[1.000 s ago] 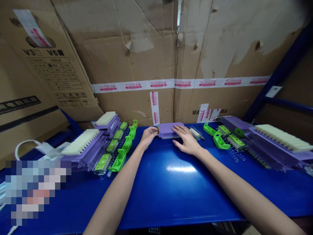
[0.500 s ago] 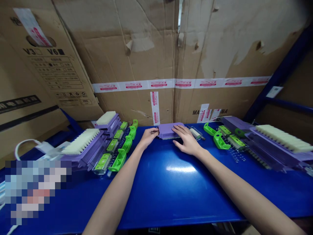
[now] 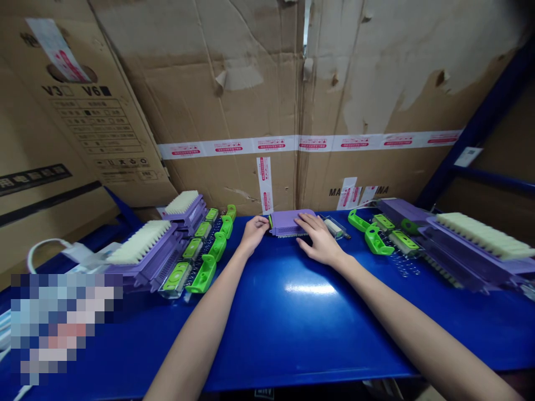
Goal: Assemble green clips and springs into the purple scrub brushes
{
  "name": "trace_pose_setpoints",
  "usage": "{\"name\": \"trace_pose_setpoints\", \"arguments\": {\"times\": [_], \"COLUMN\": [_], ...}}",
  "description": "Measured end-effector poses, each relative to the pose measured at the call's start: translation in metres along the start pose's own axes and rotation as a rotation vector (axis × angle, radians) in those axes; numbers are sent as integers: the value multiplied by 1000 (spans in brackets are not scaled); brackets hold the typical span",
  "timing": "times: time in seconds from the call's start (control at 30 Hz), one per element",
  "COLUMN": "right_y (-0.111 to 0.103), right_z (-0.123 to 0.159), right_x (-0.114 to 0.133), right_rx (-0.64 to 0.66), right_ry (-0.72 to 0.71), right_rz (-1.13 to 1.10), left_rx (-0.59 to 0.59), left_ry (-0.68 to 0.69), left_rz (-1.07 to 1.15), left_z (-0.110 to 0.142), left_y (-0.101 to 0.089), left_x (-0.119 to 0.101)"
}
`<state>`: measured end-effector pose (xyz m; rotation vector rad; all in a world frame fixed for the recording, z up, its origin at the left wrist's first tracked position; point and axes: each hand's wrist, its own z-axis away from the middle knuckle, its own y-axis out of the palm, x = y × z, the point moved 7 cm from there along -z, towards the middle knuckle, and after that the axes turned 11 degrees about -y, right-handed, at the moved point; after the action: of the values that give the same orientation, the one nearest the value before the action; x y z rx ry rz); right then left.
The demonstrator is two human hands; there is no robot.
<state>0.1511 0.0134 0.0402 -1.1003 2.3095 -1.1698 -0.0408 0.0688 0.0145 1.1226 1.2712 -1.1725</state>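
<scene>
A purple brush head (image 3: 288, 221), its bristles underneath, lies bristle-side down near the back of the blue table. My right hand (image 3: 317, 236) rests on its top with fingers stretched flat and apart, thumb lowered in front. At its left end, the fingers of my left hand (image 3: 254, 233) are pinched together on a thin green end piece (image 3: 270, 222); the fingertips partly hide what they grip. Just right of the brush head lies a clear cartridge (image 3: 334, 227) with a pale block inside, close to my right hand.
On the left stand purple brushes with cream bristles (image 3: 142, 240), green-topped clear cartridges (image 3: 176, 277), springs and green caps (image 3: 204, 274). More green caps (image 3: 378, 242), cartridges (image 3: 403, 243) and purple brushes (image 3: 485, 236) lie right. Cardboard (image 3: 229, 111) walls the back.
My left hand has shifted slightly left from the brush head's end, and the green end piece now shows there. My right hand stays on top, nearly still.
</scene>
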Motion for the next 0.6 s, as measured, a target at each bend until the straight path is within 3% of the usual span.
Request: {"name": "trace_pose_setpoints", "arguments": {"times": [0.37, 0.6], "right_y": [-7, -5], "right_z": [-1, 0], "right_x": [-3, -10], "right_rx": [-122, -134], "right_ry": [52, 40], "right_rz": [105, 59], "left_rx": [-58, 64], "left_ry": [6, -11], "left_rz": [14, -20], "left_z": [-5, -2], "left_y": [-5, 0], "left_x": [5, 3]}}
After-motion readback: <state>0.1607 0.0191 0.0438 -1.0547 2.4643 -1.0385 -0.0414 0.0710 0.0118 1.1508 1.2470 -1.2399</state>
